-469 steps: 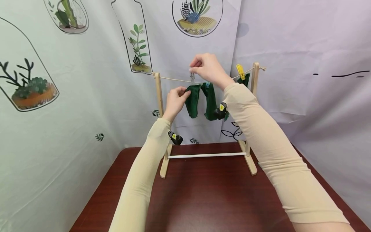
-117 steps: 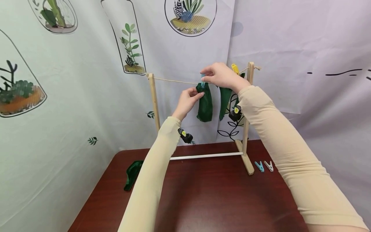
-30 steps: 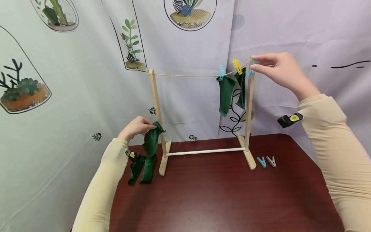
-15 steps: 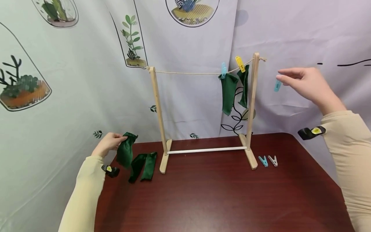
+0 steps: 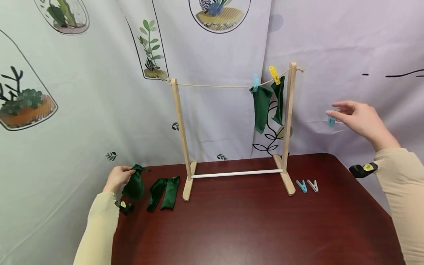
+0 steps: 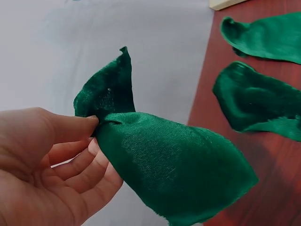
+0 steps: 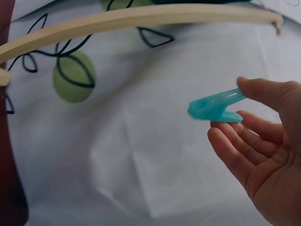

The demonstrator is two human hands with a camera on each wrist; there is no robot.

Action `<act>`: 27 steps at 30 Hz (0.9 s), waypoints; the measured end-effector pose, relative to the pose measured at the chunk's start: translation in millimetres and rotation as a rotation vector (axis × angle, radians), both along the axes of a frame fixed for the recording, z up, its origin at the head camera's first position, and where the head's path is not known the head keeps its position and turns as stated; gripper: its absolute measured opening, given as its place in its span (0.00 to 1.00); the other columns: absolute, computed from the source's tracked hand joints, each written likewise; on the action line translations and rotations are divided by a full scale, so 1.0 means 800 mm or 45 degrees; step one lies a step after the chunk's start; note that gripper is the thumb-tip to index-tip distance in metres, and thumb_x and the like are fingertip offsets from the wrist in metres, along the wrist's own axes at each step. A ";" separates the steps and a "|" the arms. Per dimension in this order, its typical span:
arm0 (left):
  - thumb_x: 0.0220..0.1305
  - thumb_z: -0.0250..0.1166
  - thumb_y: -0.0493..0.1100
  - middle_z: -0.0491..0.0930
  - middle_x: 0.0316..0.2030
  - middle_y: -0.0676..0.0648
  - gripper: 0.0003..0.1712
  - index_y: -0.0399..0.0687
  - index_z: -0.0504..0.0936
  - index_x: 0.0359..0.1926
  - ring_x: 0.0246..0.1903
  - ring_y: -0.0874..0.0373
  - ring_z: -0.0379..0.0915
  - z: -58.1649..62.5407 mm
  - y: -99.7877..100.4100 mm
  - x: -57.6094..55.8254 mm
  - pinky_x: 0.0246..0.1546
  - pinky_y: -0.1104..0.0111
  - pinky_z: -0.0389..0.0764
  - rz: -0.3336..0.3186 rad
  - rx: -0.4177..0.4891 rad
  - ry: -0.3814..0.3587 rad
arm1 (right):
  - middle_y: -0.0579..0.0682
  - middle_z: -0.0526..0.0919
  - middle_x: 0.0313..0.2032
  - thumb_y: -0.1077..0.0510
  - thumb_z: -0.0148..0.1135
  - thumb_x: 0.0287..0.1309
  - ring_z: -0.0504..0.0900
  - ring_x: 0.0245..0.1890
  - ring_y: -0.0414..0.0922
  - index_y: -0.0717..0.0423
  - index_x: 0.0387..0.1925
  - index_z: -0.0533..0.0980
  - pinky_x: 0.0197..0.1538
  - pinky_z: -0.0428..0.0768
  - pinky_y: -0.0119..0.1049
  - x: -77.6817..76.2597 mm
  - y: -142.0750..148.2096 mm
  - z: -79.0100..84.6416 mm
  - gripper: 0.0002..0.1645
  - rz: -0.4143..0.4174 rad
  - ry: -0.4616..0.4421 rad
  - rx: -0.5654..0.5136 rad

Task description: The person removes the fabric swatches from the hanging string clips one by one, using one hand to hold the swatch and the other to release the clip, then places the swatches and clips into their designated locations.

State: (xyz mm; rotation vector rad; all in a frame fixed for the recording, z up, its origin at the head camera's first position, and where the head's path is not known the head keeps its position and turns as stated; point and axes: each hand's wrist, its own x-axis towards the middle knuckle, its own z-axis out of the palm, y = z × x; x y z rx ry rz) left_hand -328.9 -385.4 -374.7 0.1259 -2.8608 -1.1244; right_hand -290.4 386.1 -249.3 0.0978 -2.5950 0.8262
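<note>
At the table's left edge my left hand (image 5: 116, 179) pinches a small dark green velvet sock (image 6: 174, 165) between thumb and fingers, and the cloth hangs down from the grip. Two more green socks (image 5: 169, 193) lie side by side on the table just right of it. Out to the right, in the air, my right hand (image 5: 362, 119) holds a light blue clothespin (image 7: 216, 106) by its handle ends. On the clothesline (image 5: 212, 86), a blue clothespin (image 5: 255, 82) and a yellow clothespin (image 5: 274, 74) each hold a green sock (image 5: 261, 110) near the right post.
The line runs between two wooden posts (image 5: 180, 125) standing on feet, joined low by a white rod (image 5: 236, 174). A blue clothespin (image 5: 301, 186) and a white clothespin (image 5: 313, 186) lie right of the frame on the dark red table (image 5: 238, 228). Printed cloth hangs behind.
A sock has come off the line. My left hand has carried it left and down beside the other two. My right hand has moved right and down with the blue clothespin.
</note>
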 end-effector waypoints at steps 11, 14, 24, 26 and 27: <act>0.74 0.55 0.39 0.76 0.21 0.51 0.24 0.21 0.73 0.60 0.23 0.57 0.72 -0.034 -0.008 -0.003 0.28 0.64 0.75 0.107 0.044 -0.015 | 0.76 0.71 0.61 0.35 0.58 0.68 0.69 0.59 0.72 0.68 0.66 0.69 0.52 0.70 0.67 0.005 0.026 -0.058 0.44 -0.005 -0.202 0.081; 0.73 0.55 0.39 0.77 0.24 0.51 0.25 0.21 0.72 0.62 0.22 0.59 0.72 -0.043 -0.007 -0.003 0.26 0.65 0.77 0.138 0.084 -0.016 | 0.76 0.70 0.61 0.35 0.58 0.68 0.69 0.59 0.73 0.69 0.67 0.68 0.52 0.70 0.67 0.006 0.030 -0.074 0.44 -0.003 -0.246 0.089; 0.71 0.57 0.36 0.83 0.36 0.35 0.22 0.22 0.75 0.59 0.26 0.58 0.73 -0.069 0.004 -0.010 0.25 0.69 0.74 0.209 0.069 0.102 | 0.78 0.69 0.61 0.39 0.57 0.71 0.65 0.59 0.77 0.73 0.66 0.67 0.54 0.68 0.69 0.010 0.050 -0.133 0.42 0.013 -0.362 0.092; 0.70 0.58 0.35 0.83 0.42 0.31 0.21 0.22 0.76 0.58 0.28 0.58 0.76 -0.073 0.007 -0.011 0.26 0.71 0.74 0.228 0.076 0.114 | 0.78 0.69 0.61 0.40 0.57 0.71 0.64 0.60 0.78 0.73 0.66 0.67 0.54 0.67 0.70 0.011 0.052 -0.142 0.41 0.022 -0.385 0.084; 0.70 0.58 0.35 0.82 0.45 0.29 0.21 0.22 0.76 0.58 0.29 0.57 0.77 -0.075 0.008 -0.012 0.26 0.72 0.75 0.238 0.088 0.117 | 0.78 0.69 0.60 0.41 0.57 0.71 0.65 0.60 0.78 0.73 0.66 0.67 0.54 0.68 0.70 0.011 0.053 -0.147 0.41 0.026 -0.391 0.084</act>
